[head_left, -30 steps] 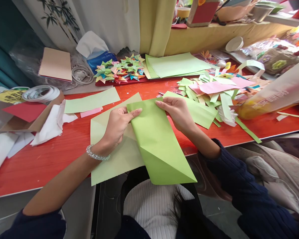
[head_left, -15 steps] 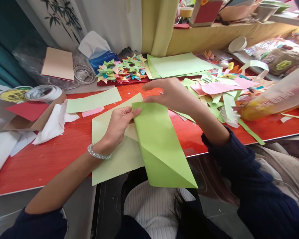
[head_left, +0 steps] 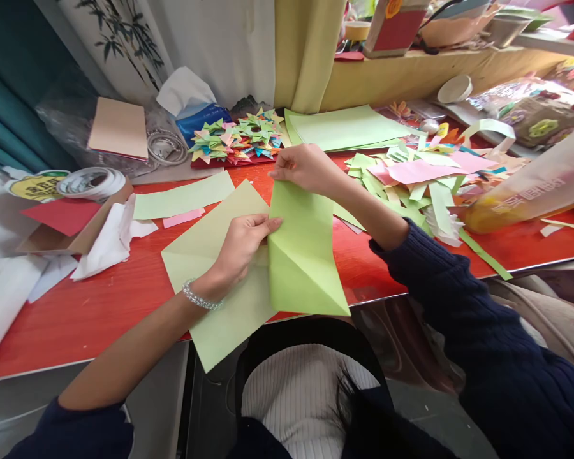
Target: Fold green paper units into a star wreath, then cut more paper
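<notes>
One creased green paper [head_left: 302,255] in pinched grip of left hand [head_left: 243,247] and right hand [head_left: 305,167]

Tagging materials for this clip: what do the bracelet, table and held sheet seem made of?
Bracelet: clear, glinting beads, likely glass or plastic. Table: glossy red, perhaps painted wood or laminate, by its sheen. Sheet: matte paper, by its crisp crease.

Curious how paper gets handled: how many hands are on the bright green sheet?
2. The left hand grips the left edge of the bright green sheet; the right hand pinches its top edge. No other hands show; some fingers are hidden.
</notes>
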{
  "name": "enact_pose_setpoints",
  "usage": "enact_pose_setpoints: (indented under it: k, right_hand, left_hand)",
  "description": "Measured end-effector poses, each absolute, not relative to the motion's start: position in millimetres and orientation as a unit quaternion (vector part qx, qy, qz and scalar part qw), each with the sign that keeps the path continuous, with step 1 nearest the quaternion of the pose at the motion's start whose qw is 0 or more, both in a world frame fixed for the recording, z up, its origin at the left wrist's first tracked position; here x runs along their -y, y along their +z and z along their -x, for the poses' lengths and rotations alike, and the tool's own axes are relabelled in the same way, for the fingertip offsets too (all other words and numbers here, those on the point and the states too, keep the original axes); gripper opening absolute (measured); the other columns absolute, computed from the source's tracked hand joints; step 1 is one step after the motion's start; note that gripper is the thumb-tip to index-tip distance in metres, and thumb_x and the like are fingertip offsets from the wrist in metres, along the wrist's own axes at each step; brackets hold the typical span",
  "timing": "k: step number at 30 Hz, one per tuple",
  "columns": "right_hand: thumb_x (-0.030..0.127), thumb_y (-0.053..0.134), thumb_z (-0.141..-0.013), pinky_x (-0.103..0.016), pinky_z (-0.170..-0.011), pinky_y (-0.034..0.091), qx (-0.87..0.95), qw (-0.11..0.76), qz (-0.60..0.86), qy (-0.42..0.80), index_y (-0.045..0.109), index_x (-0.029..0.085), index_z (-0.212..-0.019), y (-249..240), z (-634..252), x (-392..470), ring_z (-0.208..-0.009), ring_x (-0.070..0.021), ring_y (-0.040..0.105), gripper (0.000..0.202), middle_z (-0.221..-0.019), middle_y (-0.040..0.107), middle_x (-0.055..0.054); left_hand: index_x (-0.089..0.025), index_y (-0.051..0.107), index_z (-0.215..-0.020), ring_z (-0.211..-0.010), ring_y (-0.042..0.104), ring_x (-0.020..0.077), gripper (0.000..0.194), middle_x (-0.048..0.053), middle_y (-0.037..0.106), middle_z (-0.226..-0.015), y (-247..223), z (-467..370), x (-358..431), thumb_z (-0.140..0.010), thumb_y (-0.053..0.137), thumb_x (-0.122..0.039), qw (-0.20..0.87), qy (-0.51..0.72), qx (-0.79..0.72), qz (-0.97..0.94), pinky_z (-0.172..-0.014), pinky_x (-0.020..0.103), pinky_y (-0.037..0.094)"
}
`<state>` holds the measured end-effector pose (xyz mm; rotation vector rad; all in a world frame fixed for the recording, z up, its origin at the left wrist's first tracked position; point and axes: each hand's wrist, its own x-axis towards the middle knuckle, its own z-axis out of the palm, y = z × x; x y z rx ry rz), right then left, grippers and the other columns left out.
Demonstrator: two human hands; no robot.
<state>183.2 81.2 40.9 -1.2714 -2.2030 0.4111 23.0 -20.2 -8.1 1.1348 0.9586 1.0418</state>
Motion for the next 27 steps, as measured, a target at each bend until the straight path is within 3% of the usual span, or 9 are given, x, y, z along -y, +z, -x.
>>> enact_pose_setpoints:
  k: [8, 16, 22, 25, 27]
  right_hand:
    - [0.026, 0.066, -0.083, -0.029, -0.069, 0.034, 0.807, 0.301, 0.496, 0.105, 0.067, 0.014, -0.077, 35, -204, -115, -0.071, -0.0153, 0.051, 0.013, -0.075, 0.062, -0.004]
    - [0.028, 0.067, -0.083, -0.03, -0.068, 0.036, 0.792, 0.296, 0.53, 0.068, 0.067, 0.014, -0.077, 29, -213, -134, -0.069, -0.0152, 0.052, 0.015, -0.072, 0.061, -0.003]
    - [0.028, 0.071, -0.079, -0.03, -0.071, 0.037, 0.758, 0.336, 0.543, 0.135, 0.066, 0.014, -0.074, 30, -212, -132, -0.073, -0.0146, 0.054, 0.015, -0.072, 0.063, -0.003]
    - [0.037, 0.059, -0.088, -0.029, -0.077, 0.039, 0.719, 0.356, 0.572, 0.171, 0.066, 0.01, -0.089, 42, -220, -119, -0.084, -0.0146, 0.057, 0.028, -0.089, 0.068, -0.009]
    - [0.045, 0.049, -0.094, -0.032, -0.09, 0.039, 0.692, 0.387, 0.582, 0.181, 0.057, 0.005, -0.116, 46, -231, -101, -0.105, -0.0189, 0.055, 0.046, -0.118, 0.062, -0.018]
  left_hand:
    - [-0.016, 0.074, -0.077, -0.083, 0.07, 0.02, 0.028, 0.01, 0.074, -0.088, -10, -26, 27, -0.074, 0.076, -0.044, 0.643, 0.364, -0.443, -0.508, -0.079, 0.031, 0.055]
    - [-0.018, 0.073, -0.07, -0.076, 0.067, 0.0169, 0.025, 0.007, 0.073, -0.082, -9, -25, 29, -0.072, 0.077, -0.043, 0.649, 0.277, -0.466, -0.533, -0.076, 0.031, 0.054]
    - [-0.017, 0.072, -0.067, -0.076, 0.066, 0.0185, 0.028, 0.008, 0.072, -0.083, -11, -26, 28, -0.066, 0.08, -0.044, 0.661, 0.281, -0.469, -0.515, -0.076, 0.033, 0.057]
    - [-0.016, 0.071, -0.068, -0.074, 0.065, 0.0188, 0.033, 0.008, 0.071, -0.081, -13, -26, 27, -0.067, 0.08, -0.047, 0.623, 0.307, -0.493, -0.524, -0.07, 0.031, 0.056]
    - [-0.015, 0.069, -0.067, -0.069, 0.062, 0.0172, 0.035, 0.006, 0.068, -0.074, -14, -24, 24, -0.069, 0.078, -0.049, 0.577, 0.339, -0.51, -0.541, -0.066, 0.029, 0.053]
